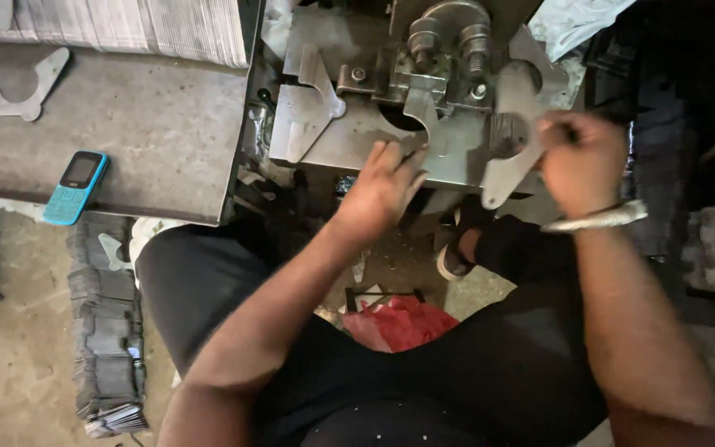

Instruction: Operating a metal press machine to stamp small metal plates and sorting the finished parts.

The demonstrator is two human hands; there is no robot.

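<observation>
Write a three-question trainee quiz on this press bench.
1. True or false: the right hand holds a flat metal blank.
2. What colour is the phone on the steel table?
3. The left hand rests: A) on the phone, B) at the front edge of the press bed, C) on the red bag.

Key: 1 true; 2 blue; 3 B.
</observation>
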